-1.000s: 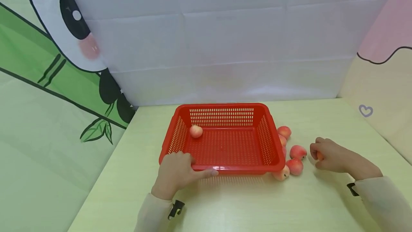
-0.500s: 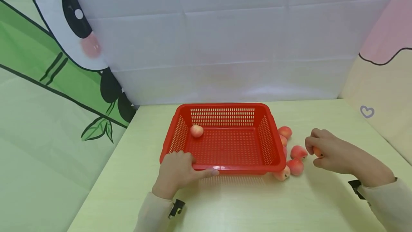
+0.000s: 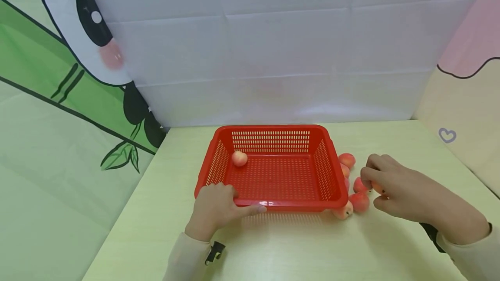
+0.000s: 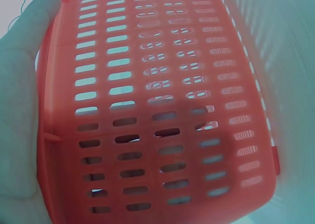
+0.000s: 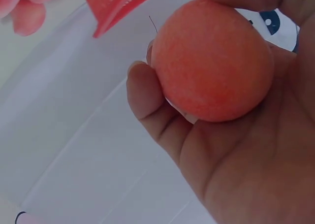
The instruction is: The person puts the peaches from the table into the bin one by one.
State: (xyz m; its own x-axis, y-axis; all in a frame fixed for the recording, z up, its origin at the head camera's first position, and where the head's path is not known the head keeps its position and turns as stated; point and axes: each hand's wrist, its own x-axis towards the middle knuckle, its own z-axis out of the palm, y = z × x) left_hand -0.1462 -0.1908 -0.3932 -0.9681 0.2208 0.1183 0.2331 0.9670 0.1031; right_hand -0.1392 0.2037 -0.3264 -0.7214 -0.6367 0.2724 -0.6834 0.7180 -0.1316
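A red plastic basket (image 3: pixel 269 177) with slotted walls stands on the table. My left hand (image 3: pixel 215 209) grips its near left rim, fingers over the edge and thumb along the front. In the left wrist view the basket's slotted wall (image 4: pixel 138 91) fills most of the picture beside that hand. One pale pinkish apple (image 3: pixel 239 158) lies inside at the left. To the right of the basket, my right hand (image 3: pixel 402 190) holds a small reddish apple (image 5: pixel 211 61) between curled fingers and thumb, above the table.
Several small red and yellow apples (image 3: pixel 359 202) lie along the basket's right side, some partly hidden by its rim. The pale table (image 3: pixel 289 250) ends at a white cloth backdrop (image 3: pixel 273 55), with printed cartoon cloths at both sides.
My right hand has moved left toward the loose apples and the basket, carrying the apple it holds. My left hand and the basket have stayed in place.
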